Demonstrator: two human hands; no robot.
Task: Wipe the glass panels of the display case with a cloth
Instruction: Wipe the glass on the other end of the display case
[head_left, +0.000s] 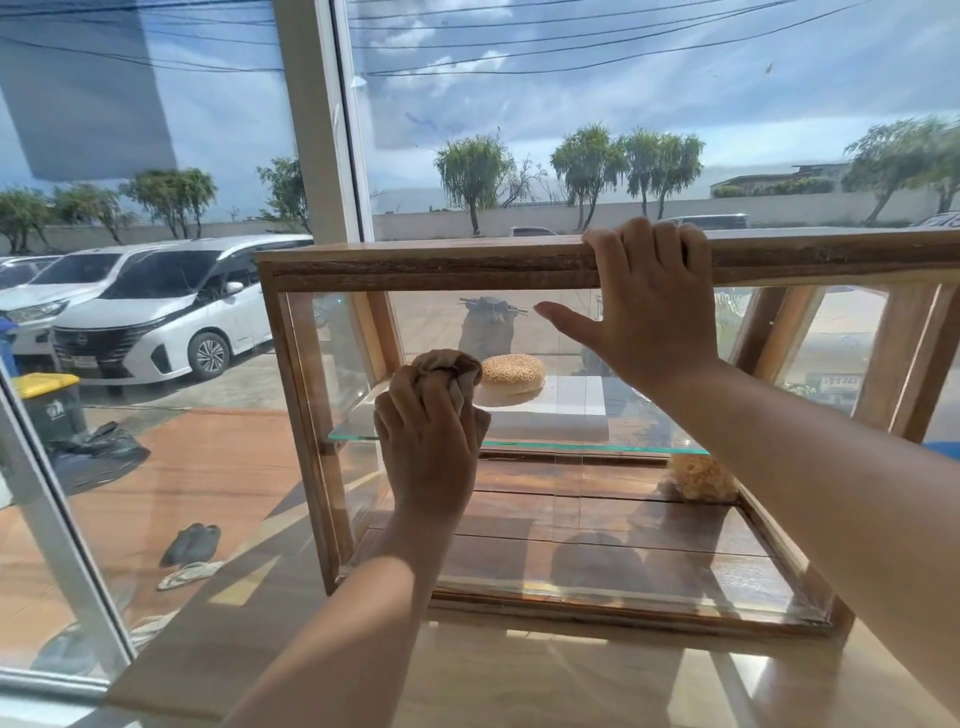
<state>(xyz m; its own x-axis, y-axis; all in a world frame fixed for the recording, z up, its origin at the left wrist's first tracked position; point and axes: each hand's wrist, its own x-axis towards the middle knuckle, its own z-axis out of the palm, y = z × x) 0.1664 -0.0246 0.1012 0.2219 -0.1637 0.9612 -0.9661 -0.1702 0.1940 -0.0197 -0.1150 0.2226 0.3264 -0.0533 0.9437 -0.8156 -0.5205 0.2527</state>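
A wooden-framed display case (415, 262) with glass panels stands on a wooden counter in front of me. My left hand (428, 447) grips a bunched brown cloth (452, 366) and presses it against the front glass panel (597, 519), left of centre at the height of the inner glass shelf (597, 447). My right hand (649, 306) holds the case's top wooden rail, fingers curled over the top edge, thumb stretched left across the glass.
Inside the case a round sesame bun (511, 373) lies on a white board, and a pale lump (701, 478) sits below on the wooden floor. The counter (519, 675) runs toward me. Large windows behind show parked cars, bins and shoes outside.
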